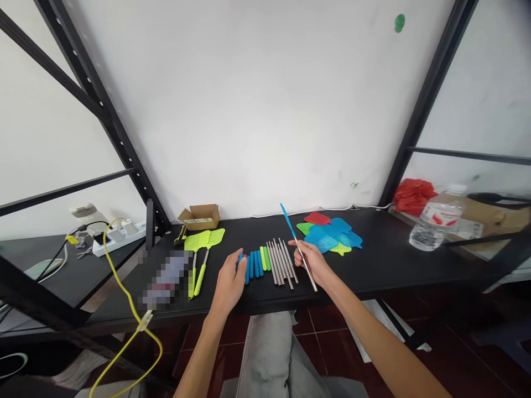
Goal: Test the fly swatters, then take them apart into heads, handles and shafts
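My right hand (312, 260) grips the metal rod (306, 266) of a fly swatter, whose blue head (287, 220) is seen nearly edge-on at the upper end. Over the left end of a row of handle grips, my left hand (230, 276) is closed on a blue handle grip (240, 257), mostly hidden by the fingers. More blue grips (256, 264), a yellow grip (263, 258) and a green grip (267, 258) lie beside it. Several bare metal rods (281, 262) lie between my hands. Past my right hand is a pile of loose swatter heads (323, 239), blue, green, yellow and red.
Two yellow-green fly swatters (201, 271) lie on the black table (394, 265) at left, near a small cardboard box (199, 216) and a pixelated object (168, 279). A yellow cable (124, 287) hangs over the left side. At right stand a water bottle (438, 218) and a red bag (414, 196).
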Demonstrator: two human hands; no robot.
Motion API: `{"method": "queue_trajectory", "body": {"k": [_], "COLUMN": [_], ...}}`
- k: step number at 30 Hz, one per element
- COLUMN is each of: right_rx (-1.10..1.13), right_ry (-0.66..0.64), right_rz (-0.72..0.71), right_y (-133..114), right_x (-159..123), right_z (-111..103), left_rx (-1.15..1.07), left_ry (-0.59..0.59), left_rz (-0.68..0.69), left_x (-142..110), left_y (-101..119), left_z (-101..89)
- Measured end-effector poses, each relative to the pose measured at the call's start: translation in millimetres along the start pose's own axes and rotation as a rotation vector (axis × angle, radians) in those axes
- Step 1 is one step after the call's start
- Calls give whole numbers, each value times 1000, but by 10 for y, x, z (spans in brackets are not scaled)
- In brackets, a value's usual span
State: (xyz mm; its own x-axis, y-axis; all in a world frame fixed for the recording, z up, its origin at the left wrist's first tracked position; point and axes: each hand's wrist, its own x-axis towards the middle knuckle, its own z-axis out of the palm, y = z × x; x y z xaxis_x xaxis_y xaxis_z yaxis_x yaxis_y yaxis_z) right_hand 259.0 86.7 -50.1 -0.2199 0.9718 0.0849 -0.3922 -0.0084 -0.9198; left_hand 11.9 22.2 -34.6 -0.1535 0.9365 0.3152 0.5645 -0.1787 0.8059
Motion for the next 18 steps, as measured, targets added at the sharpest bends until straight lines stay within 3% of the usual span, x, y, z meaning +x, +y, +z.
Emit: {"method": "queue_trajectory", "body": {"k": [4, 8, 13, 18], "right_rx": [3, -60, 3, 101], "right_ry": [-74, -92, -180, -177], "right_rz": [73, 91, 127, 86], "right_y": [-31, -46, -46, -20], "right_x": [-28, -48, -45, -39], "right_z": [-43, -58, -120, -202], "left_rx": [-103, -220, -534, -621], "left_ry": [-56, -154, -262, -305], "left_rz": [24, 60, -95, -196], "left_x": [92, 230, 428, 539], "left_y": [325, 600, 715, 755], "left_z": [196, 545, 948, 1137]}}
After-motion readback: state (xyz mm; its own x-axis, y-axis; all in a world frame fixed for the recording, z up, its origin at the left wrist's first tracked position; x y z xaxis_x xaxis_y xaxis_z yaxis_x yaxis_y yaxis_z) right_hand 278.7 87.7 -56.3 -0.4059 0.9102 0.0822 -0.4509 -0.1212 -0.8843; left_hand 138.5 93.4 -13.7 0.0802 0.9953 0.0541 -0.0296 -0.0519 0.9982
